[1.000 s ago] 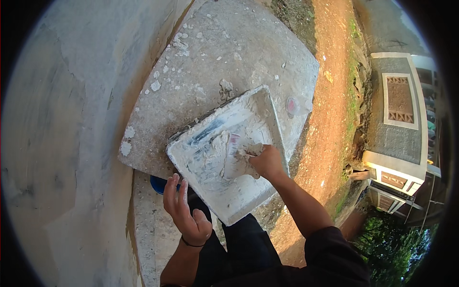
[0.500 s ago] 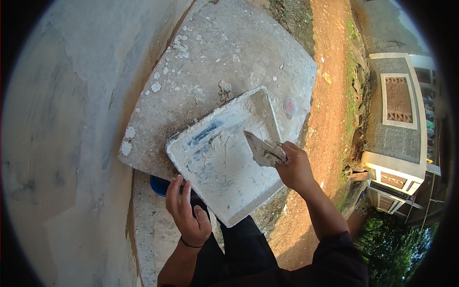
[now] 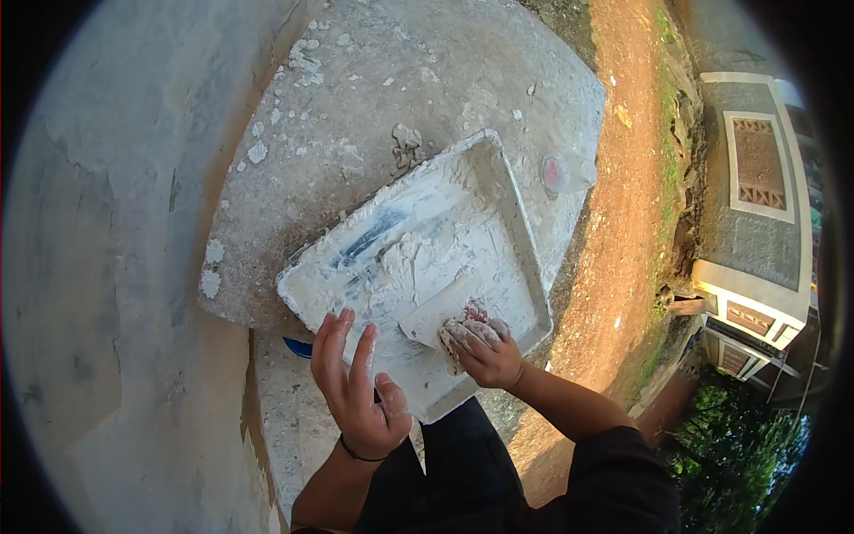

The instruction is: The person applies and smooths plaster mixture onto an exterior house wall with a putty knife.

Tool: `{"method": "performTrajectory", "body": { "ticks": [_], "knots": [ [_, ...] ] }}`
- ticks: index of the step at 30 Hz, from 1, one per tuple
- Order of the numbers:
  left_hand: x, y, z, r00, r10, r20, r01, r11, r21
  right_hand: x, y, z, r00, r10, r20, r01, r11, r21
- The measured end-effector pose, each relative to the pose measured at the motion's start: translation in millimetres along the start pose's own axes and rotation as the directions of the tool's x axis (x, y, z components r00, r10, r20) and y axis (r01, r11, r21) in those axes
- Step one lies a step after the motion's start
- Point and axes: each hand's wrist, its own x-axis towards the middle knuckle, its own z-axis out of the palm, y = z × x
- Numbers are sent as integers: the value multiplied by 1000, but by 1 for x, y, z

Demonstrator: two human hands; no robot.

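Observation:
A white, plaster-smeared tray [image 3: 527,254] rests tilted on a concrete slab [image 3: 338,125], with wet white paste [image 3: 409,258] spread and clumped inside. My right hand [image 3: 485,356], its fingers coated in paste, grips a wide scraper [image 3: 427,316] whose pale blade lies in the tray's lower-right part. My left hand [image 3: 360,378] is at the tray's lower-left edge, fingers apart and raised, palm inward, paste on the fingertips, holding nothing.
A pale plastered wall [image 3: 116,267] rises at the left. A clear plastic cup [image 3: 560,173] is on the slab's right part. A blue container [image 3: 298,347] peeks out below the slab. A dirt path [image 3: 623,133], a building [image 3: 747,240] and trees [image 3: 734,445] are at the right.
My right hand has swung the scraper down and toward me inside the tray. My left hand has shifted right, onto the tray's edge. The view has shifted slightly.

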Motion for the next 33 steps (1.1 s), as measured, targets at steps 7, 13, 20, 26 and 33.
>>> {"method": "performTrajectory", "body": {
  "ticks": [7, 13, 20, 26, 33],
  "knots": [
    [-4, -8, 16, 994, -97, -48, 102, 987, 125, -3, 21, 19, 994, -57, -96, 57, 998, -5],
    [-3, -1, 16, 995, -95, -39, 101, 971, 217, 4, 29, 17, 990, -49, -131, 60, 995, 83],
    [-4, 3, 17, 995, -81, -61, 93, 969, 227, 38, 41, -1, 974, -190, -124, 197, 979, 50],
    [-7, 3, 13, 994, -61, -96, 80, 975, 207, 47, 41, -18, 966, -220, -136, 220, 975, -14],
    [-12, 2, 7, 995, -53, -81, 70, 975, 213, 60, 41, 5, 964, -216, -158, 211, 976, -44]
  ]
}}
